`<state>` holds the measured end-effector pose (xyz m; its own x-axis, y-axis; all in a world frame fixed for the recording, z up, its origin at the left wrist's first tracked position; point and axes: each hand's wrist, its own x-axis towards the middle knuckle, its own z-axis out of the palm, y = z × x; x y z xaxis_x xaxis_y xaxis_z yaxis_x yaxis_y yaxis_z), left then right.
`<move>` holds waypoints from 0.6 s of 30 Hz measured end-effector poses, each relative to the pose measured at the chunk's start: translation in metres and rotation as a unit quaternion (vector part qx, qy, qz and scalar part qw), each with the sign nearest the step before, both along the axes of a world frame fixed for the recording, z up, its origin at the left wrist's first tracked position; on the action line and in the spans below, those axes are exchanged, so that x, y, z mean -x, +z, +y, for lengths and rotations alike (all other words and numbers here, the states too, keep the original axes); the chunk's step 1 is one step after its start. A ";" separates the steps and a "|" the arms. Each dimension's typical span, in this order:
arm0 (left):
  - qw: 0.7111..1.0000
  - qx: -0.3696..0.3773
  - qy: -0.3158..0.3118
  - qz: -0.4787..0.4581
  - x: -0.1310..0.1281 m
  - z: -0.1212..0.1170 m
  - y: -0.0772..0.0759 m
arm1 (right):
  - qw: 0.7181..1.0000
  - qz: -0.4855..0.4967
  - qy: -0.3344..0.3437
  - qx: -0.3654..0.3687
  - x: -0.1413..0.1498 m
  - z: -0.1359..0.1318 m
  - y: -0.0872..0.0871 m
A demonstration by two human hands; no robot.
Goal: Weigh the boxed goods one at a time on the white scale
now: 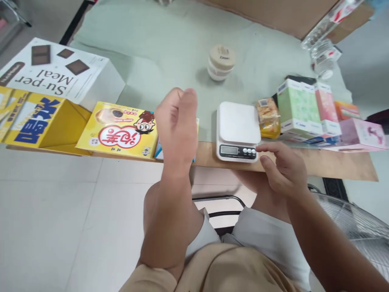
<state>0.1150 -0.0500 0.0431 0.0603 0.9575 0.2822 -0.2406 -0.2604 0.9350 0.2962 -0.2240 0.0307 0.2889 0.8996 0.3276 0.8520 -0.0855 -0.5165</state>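
Near the table's front edge stands a white digital kitchen scale (pixel 239 122) with a bare platform and a dark, blank-looking display. My right hand (pixel 284 168) is at its lower right corner, index finger stretched to the rightmost button, thumb apart, holding nothing. My left hand (pixel 178 121) is raised left of the scale, closed in a fist with the thumb on top; nothing shows in it. Behind this hand, a blue-and-white box (pixel 159 151) is mostly hidden. Beside it lies a yellow snack box (pixel 117 129) with a cartoon figure. Beyond the scale sits a cream-lidded jar (pixel 221 63).
At left are a white meal box (pixel 60 73) and a yellow carton (pixel 33 117). Right of the scale stand a yellow food pack (pixel 268 117), a green box (pixel 299 107) and a pink box (pixel 363 134). Clear bottles (pixel 323 59) lie farther back. A fan (pixel 352 223) is below right.
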 end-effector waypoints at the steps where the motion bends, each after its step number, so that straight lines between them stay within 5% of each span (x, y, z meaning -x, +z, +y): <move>1: 1.000 -0.004 -0.024 0.012 -0.010 -0.006 0.003 | 1.000 -0.005 -0.008 -0.011 -0.008 -0.003 0.002; 6: 0.985 -0.012 -0.153 0.076 -0.061 -0.040 0.013 | 0.989 0.023 -0.075 -0.125 -0.047 0.017 0.002; 10: 0.957 0.011 -0.260 0.129 -0.106 -0.064 0.006 | 0.950 0.014 -0.174 -0.258 -0.080 0.032 -0.016; 18: 0.921 -0.062 -0.361 0.133 -0.184 -0.109 -0.006 | 0.879 -0.010 -0.339 -0.336 -0.170 -0.011 -0.030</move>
<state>0.2994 -0.1586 0.0370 0.7516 0.6015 0.2709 -0.1606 -0.2314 0.9595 0.4657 -0.2346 0.0011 0.6718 0.1248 0.7301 0.7325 -0.2578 -0.6300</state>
